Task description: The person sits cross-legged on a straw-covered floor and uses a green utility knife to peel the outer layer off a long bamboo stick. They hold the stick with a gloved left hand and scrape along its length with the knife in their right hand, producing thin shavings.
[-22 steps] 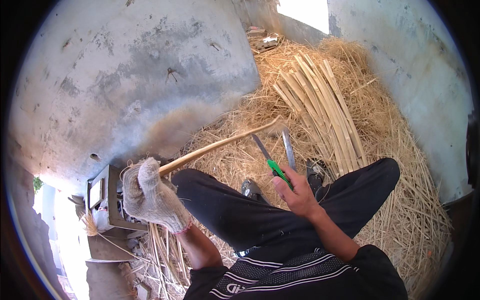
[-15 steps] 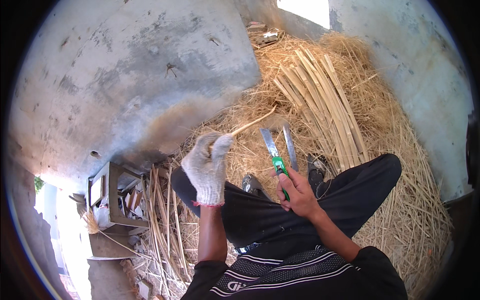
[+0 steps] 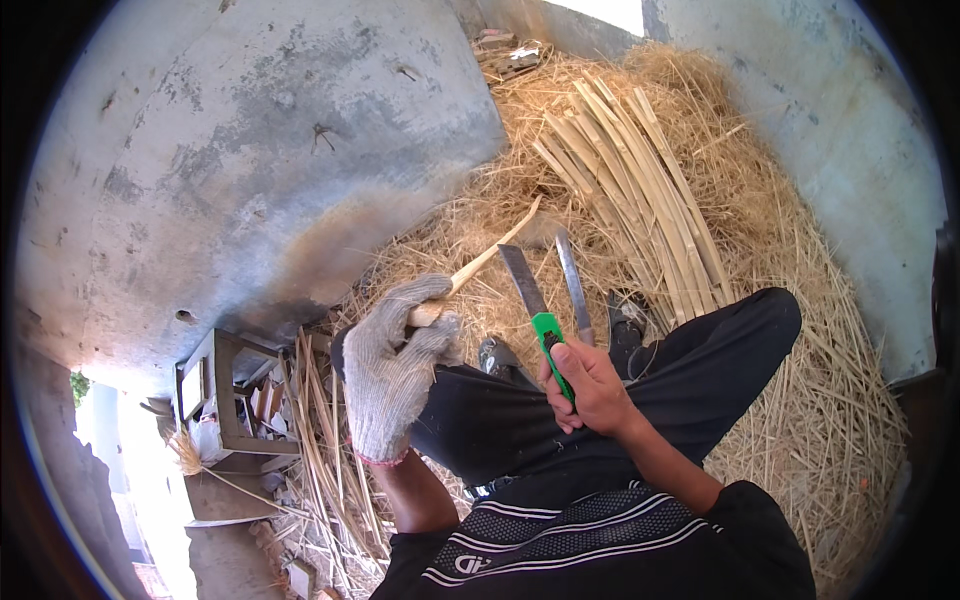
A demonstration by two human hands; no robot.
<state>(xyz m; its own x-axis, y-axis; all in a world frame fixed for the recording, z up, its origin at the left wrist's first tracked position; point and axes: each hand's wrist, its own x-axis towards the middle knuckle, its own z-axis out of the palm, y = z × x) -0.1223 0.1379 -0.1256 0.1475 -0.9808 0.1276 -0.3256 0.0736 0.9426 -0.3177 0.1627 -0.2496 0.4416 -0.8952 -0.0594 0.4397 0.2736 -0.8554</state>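
- Straw (image 3: 820, 420) spreads across the frame's right side.
- Gloved left hand (image 3: 392, 365), left of centre, grips a wooden strip (image 3: 476, 269) slanting up-right.
- Right hand (image 3: 594, 388), near centre, grasps a green knife (image 3: 545, 326), blade (image 3: 523, 280) beside the strip.

Stained grey wall (image 3: 260, 170) at ten o'clock, pale wall (image 3: 830, 180) at two, straw-strewn floor (image 3: 800, 440) at four, bright daylight (image 3: 150, 480) at eight.

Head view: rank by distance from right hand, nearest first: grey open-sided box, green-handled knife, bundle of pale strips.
1. Green-handled knife: gripped in the right hand.
2. Bundle of pale strips: ahead, slightly right.
3. Grey open-sided box: far left.
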